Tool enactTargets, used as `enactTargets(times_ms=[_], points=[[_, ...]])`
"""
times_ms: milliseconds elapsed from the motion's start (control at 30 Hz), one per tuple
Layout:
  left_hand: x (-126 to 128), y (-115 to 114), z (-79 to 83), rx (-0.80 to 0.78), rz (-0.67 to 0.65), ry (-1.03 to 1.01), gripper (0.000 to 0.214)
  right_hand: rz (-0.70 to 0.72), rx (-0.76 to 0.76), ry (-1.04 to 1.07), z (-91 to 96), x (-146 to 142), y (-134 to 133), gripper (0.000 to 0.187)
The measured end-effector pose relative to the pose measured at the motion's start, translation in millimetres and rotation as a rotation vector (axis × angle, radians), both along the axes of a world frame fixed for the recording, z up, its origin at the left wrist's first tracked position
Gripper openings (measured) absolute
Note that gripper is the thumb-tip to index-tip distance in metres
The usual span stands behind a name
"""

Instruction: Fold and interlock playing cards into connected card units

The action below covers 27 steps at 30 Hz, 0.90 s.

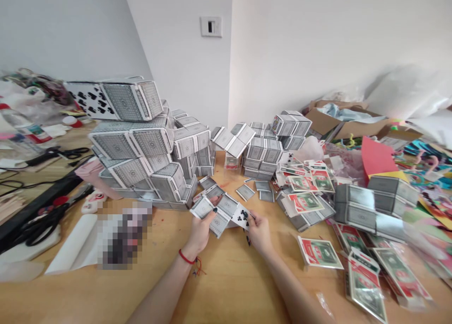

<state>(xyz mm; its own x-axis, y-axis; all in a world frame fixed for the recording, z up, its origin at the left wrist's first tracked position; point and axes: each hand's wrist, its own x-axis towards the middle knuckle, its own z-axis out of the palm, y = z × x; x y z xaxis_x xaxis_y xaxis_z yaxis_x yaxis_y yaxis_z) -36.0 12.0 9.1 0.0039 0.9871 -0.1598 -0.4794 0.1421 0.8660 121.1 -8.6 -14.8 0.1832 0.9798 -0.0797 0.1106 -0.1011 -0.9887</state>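
Card piece held over table, L end pinched by L hand, nearly closed; black-pip R end pinched by R hand, likewise. Card blocks stacked behind.

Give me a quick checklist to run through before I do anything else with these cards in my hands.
1. Left hand grip: ok. The left hand holds the grey-backed cards.
2. Right hand grip: ok. The right hand pinches the clubs card.
3. Joins between the held cards: cannot tell. Fingers and small detail hide them.
4. Loose cards nearby: ok. They lie on the table just beyond your hands.
5. Left-hand tower steady: cannot tell. It stands, but its top layer juts out to the left.
6. Card packs tidy: not ok. They lie scattered on the right, some overlapping.
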Motion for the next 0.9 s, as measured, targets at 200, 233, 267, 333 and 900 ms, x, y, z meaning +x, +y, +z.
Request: enactTargets(times_ms=[200, 233, 267, 333, 900], points=[[1, 0, -1.7, 0.024, 0.0, 0.034, 0.045, -0.029, -0.005, -0.014, -3.1, -1, -1, 0.034], [1, 0, -2.5, 0.029, 0.001, 0.043, 0.046, -0.034, -0.002, -0.015, -3.3, -2, -1, 0.034], [1, 0, -3.5, 0.033, 0.001, 0.053, 0.047, -0.033, -0.002, -0.016, -3.3, -2, -1, 0.034], [1, -1, -6.3, 0.044, -0.008, 0.067, 0.047, -0.022, -0.01, -0.016, -3.0, -2, 0, 0.035], [2, -3, -9.3, 0.047, -0.058, 0.042, 0.046, 0.001, -0.028, 0.002, -0.8, -3, -1, 0.037]])
